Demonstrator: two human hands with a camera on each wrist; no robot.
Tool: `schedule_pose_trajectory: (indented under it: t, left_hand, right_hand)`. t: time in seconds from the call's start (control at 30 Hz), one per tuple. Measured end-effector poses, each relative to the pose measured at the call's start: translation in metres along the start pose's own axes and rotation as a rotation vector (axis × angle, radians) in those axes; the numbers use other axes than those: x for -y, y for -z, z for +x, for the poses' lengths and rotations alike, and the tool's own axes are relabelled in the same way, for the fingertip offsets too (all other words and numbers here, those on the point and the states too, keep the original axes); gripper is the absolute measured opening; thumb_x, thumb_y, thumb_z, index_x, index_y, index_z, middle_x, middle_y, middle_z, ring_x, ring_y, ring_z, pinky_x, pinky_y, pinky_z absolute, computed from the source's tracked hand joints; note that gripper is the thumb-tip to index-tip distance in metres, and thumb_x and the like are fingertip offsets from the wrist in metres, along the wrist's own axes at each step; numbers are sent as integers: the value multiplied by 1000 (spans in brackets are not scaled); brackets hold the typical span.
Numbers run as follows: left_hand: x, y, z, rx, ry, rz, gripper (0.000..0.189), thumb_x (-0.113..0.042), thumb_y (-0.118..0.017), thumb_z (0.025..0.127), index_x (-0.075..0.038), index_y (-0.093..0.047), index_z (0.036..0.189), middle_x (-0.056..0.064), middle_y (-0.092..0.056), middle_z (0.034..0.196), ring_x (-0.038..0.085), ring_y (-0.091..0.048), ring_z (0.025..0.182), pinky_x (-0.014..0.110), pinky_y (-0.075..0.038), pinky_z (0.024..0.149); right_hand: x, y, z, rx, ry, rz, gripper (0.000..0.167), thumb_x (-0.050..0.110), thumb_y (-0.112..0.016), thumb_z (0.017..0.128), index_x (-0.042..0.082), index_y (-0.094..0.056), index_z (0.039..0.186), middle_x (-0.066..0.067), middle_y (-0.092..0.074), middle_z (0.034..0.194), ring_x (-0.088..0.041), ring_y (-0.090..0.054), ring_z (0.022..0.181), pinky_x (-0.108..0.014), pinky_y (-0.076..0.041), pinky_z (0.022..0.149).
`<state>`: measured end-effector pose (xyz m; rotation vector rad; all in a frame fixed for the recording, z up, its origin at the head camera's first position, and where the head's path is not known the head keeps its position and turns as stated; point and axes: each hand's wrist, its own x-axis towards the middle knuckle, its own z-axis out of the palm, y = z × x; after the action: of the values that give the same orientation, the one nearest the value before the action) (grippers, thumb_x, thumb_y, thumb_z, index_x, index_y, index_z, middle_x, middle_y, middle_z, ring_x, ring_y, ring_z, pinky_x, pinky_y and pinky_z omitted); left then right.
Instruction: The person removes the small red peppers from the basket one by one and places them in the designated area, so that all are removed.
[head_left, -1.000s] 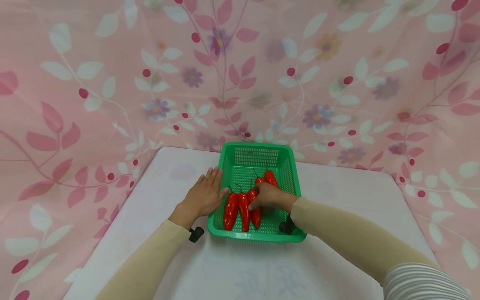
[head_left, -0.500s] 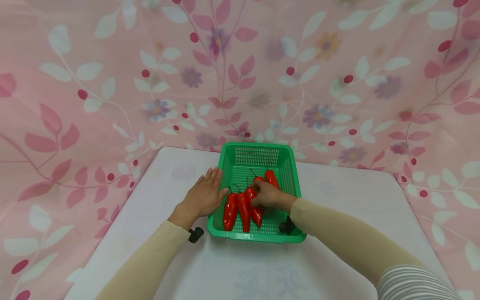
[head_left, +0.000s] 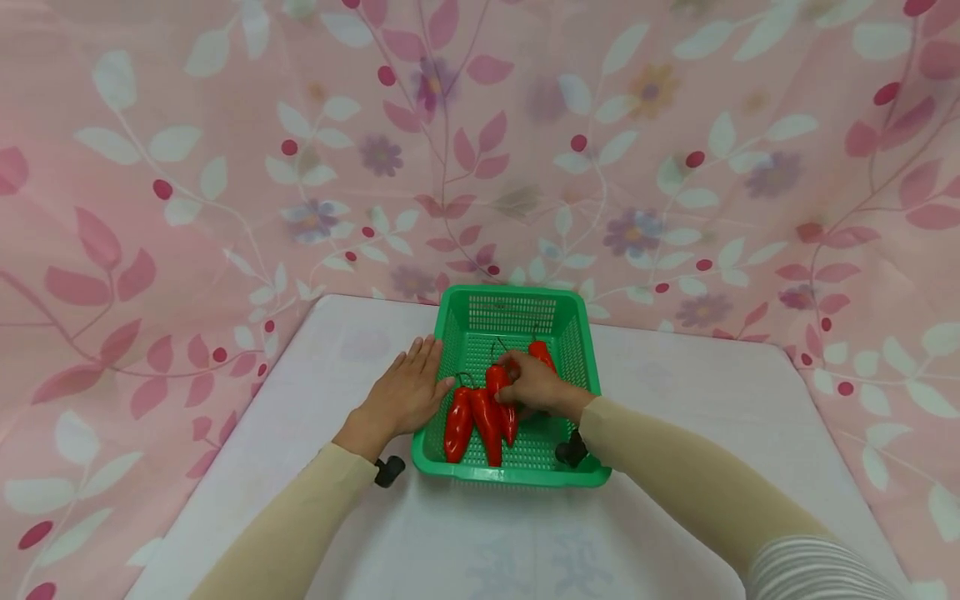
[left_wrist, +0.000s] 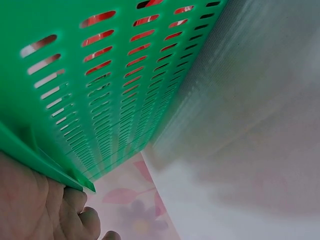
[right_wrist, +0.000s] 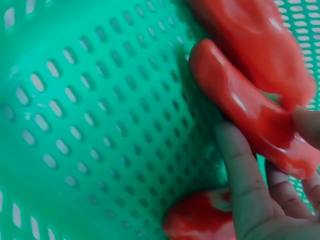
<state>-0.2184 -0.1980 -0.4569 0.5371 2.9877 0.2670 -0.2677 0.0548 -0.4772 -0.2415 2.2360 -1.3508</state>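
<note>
Several glossy red chili peppers lie in a green plastic basket (head_left: pixel 513 477). Two of them, a left pepper (head_left: pixel 458 425) and a middle pepper (head_left: pixel 487 425), lie side by side near the left wall. My right hand (head_left: pixel 536 383) is inside the basket and holds a red chili pepper (head_left: pixel 496 380) between thumb and fingers; the right wrist view shows this pepper (right_wrist: pixel 235 97) tilted. Another pepper (head_left: pixel 540 354) sits behind the hand, partly hidden. My left hand (head_left: pixel 403 390) lies flat with extended fingers against the basket's left rim, outside it.
The basket stands on a white-covered table (head_left: pixel 675 400), close to a pink floral cloth (head_left: pixel 480 167) hanging behind. A black wrist camera (head_left: pixel 572 450) is at my right wrist, over the basket's front right corner. Slotted walls surround the peppers.
My right hand has shifted slightly left and away from me, carrying the held pepper toward the others. The middle pepper has tilted a little. The left hand stays at the rim.
</note>
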Motion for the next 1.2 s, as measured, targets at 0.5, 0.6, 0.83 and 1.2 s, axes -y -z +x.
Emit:
schedule_pose_trajectory:
  t: [0.5,0.6,0.83,1.2]
  left_hand:
    - [7,5,-8,-16,4,-27,73,-40,-43,113,3,-18,166,21,-17,175,42,-12,163,59,-19,131]
    - [7,3,-7,-14,3,-44,73,-39,-43,113,4,-18,166,21,-16,175,42,-11,163,60,-18,131]
    - [6,6,-4,-28,-14,-38,73,-38,-46,112,5,-21,165,24,-19,174,44,-13,162,61,-20,130]
    - [2,8,-2,-10,-43,-59,75,-39,-47,112,6,-20,165,24,-17,174,44,-11,162,61,-20,130]
  right_hand:
    - [27,22,-17,-44,45,171,61,5,-69,99,16,-42,152,-22,-53,134,-34,-69,103,-51,-66,76]
    - [29,27,-22,-57,44,208,63,5,-70,99,17,-41,153,-22,-52,136,-35,-69,104,-54,-66,78]
    - [35,41,-27,-92,56,244,65,10,-72,99,19,-40,154,-22,-50,139,-36,-69,106,-55,-66,77]
    - [31,70,-51,-148,94,198,67,12,-72,99,16,-37,156,-24,-50,140,-42,-68,111,-65,-61,82]
